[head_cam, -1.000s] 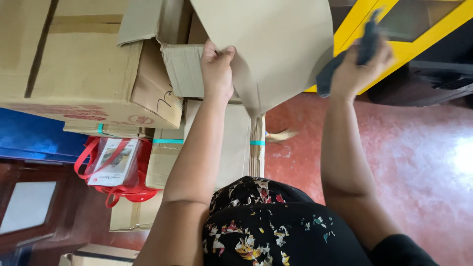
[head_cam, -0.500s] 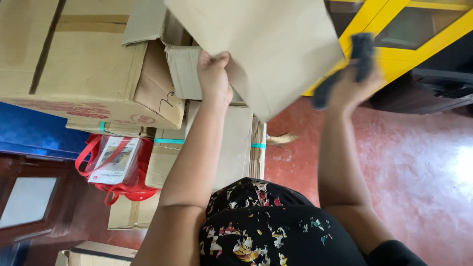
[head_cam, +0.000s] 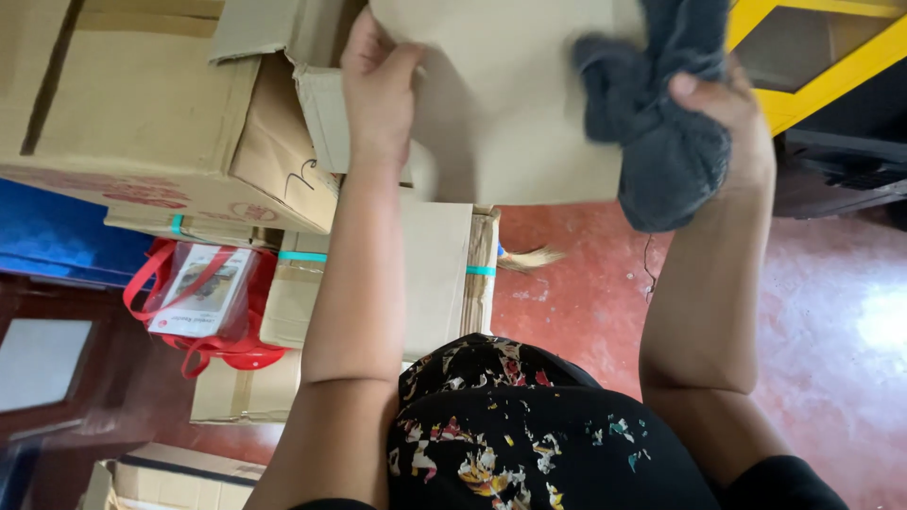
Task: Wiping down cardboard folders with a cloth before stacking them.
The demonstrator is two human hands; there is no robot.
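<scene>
A flat sheet of plain brown cardboard (head_cam: 510, 104) is held up near the top of the view, its face toward the camera, its lower edge running roughly level above the stacked boxes. A dark grey, fuzzy cloth (head_cam: 661, 123), bunched into a loose wad, lies pressed against the sheet's right part and hangs below its lower edge.

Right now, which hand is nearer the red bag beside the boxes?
Left. The left hand grips the cardboard sheet above the red bag; the right hand, holding a grey cloth, is farther across.
</scene>
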